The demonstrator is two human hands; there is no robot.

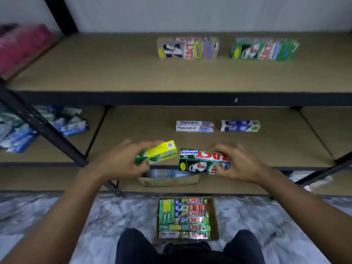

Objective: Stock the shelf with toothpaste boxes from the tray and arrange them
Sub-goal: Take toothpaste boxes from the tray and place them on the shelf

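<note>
– Two shelves are seen; where is room left?

– Most of the middle shelf [142, 128] is left bare. Only Pepsodent boxes [194, 126] and a Soft box [240, 126] are laid near its back, side by side but apart. Its left end is crossed by a slanted brace [47, 130], and it is bounded above by a dark rail [171, 99].

– And the top shelf [95, 69]?

– A left row [187, 48] and a right row [263, 48] are stood near the back. The left stretch is open.

– What is held?

– A yellow box [160, 152] is gripped at its green end by the left hand [122, 161], with fingers curled over it and the thumb under. ZACT boxes [202, 161] are pinched by the right hand [238, 164], with fingers over the top edge and the thumb pressed on the lower face. Their count cannot be told. Both loads are held before the middle shelf's front edge, just apart, above a small carton [167, 181]. The tray [214, 218] is set on the floor below, packed with boxes.
</note>
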